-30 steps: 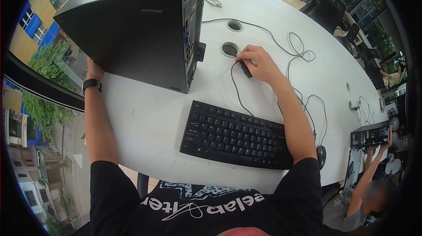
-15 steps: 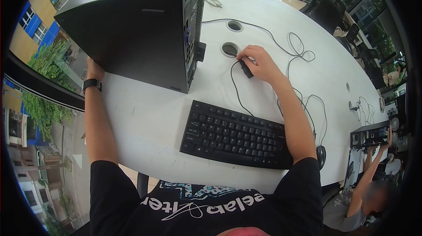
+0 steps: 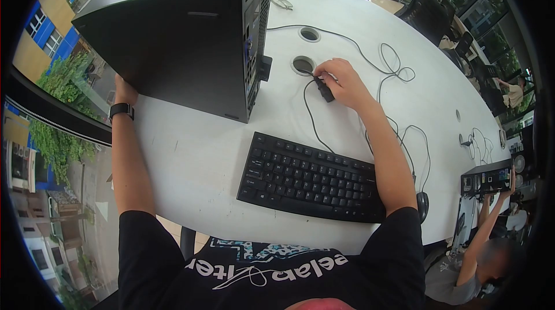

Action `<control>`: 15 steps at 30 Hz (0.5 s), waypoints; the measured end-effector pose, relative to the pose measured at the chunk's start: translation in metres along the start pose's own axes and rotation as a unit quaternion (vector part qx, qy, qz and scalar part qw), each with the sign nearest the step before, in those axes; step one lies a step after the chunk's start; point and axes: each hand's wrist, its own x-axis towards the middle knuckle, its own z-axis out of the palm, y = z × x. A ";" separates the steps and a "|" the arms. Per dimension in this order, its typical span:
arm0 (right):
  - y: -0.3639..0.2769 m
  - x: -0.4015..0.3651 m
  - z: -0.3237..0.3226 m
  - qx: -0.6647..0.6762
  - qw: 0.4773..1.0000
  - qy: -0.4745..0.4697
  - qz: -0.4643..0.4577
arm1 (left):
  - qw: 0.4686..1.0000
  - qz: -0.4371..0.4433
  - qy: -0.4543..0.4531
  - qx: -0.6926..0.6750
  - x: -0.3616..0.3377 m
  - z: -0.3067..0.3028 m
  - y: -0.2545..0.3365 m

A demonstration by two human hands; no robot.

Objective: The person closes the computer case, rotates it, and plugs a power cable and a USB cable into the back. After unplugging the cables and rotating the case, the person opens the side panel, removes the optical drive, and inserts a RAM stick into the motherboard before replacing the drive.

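Note:
A large black computer case (image 3: 167, 56) stands at the upper left, its rear ports turned toward the right. My left hand (image 3: 125, 91) is at its lower left edge, with the fingers mostly hidden behind the case. Beside the lower round cable hole (image 3: 302, 65), my right hand (image 3: 341, 82) has its fingers closed on a black cable connector (image 3: 325, 90). A thin cable runs from there down to the black keyboard (image 3: 312, 180), which lies below my right hand. My right forearm passes over the keyboard's right end.
A black mouse (image 3: 422, 206) lies right of the keyboard. Looped cables (image 3: 396, 72) cross the white table (image 3: 196, 160). A second cable hole (image 3: 309, 34) and glasses (image 3: 281, 1) are farther back. At the far right, a co-worker (image 3: 480, 264) handles another computer case (image 3: 487, 178).
My right hand has shifted very slightly, and more of the black connector shows below its fingers. My left hand and the case look the same.

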 end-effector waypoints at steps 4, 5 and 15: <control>0.000 0.000 -0.002 -0.004 1.000 -0.001 -0.002 | 1.000 0.003 0.007 0.008 -0.005 0.008 0.002; 0.001 -0.001 -0.002 -0.009 1.000 0.006 -0.001 | 1.000 0.007 0.011 0.010 -0.004 0.007 0.002; 0.001 0.005 -0.005 -0.064 0.990 0.126 0.000 | 0.999 0.035 0.011 0.021 0.004 0.010 -0.018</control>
